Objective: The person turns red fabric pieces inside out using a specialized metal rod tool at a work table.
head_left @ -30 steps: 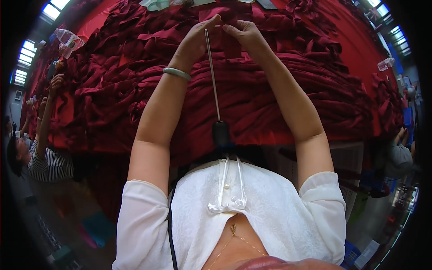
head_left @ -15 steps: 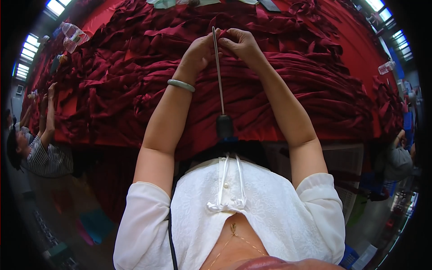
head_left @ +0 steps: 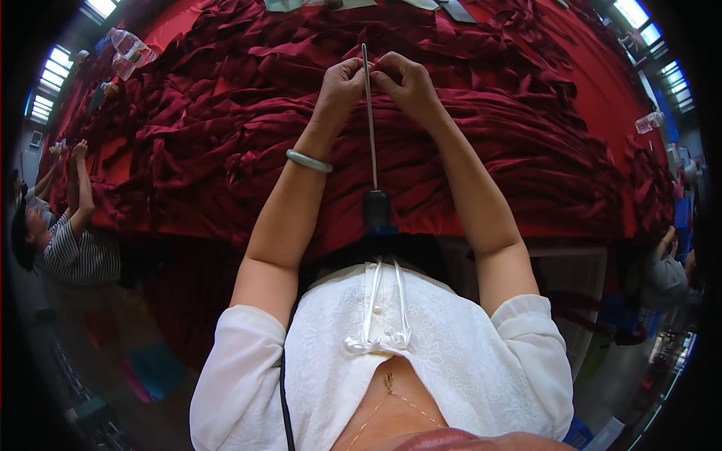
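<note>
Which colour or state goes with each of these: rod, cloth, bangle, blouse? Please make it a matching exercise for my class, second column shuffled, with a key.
Things:
1. rod
2. cloth
3. bangle
4. blouse

Colours and states:
A. pale green
B. white
C. thin and straight
D. dark red

Pairs: 1-C, 2-D, 3-A, 4-B

Maroon cloth (head_left: 489, 143) — pale green bangle (head_left: 308, 161)

Dk-red cloth (head_left: 414, 161) heaped, crumpled; str. metal rod (head_left: 370, 116).
</note>
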Demonstrator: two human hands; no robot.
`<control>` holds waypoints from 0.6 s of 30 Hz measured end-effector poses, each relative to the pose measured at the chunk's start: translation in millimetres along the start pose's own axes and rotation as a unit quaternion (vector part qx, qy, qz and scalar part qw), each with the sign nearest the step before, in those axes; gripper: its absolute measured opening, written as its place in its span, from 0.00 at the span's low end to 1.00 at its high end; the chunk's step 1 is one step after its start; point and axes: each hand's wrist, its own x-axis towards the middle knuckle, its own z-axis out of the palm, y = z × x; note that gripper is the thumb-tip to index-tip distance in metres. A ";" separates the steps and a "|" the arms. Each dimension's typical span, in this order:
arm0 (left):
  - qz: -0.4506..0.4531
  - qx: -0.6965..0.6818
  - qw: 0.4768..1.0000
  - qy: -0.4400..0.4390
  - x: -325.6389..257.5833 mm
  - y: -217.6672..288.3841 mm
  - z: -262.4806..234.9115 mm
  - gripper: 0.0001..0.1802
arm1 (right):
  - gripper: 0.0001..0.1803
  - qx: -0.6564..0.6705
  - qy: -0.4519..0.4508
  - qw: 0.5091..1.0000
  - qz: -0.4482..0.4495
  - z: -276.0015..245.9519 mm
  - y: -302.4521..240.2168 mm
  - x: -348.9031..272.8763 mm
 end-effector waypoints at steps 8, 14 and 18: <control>-0.011 -0.072 0.997 0.021 -16.0 3.4 12.8 0.05 | 0.06 0.023 -0.012 0.998 0.054 -8.6 15.2 -4.0; 0.023 -0.059 0.997 0.049 -10.1 7.4 5.7 0.05 | 0.04 -0.132 0.034 0.991 0.005 2.4 0.1 3.0; 0.110 0.015 0.988 0.111 2.8 28.6 14.9 0.06 | 0.04 -0.209 0.114 0.966 -0.100 3.0 -9.8 30.9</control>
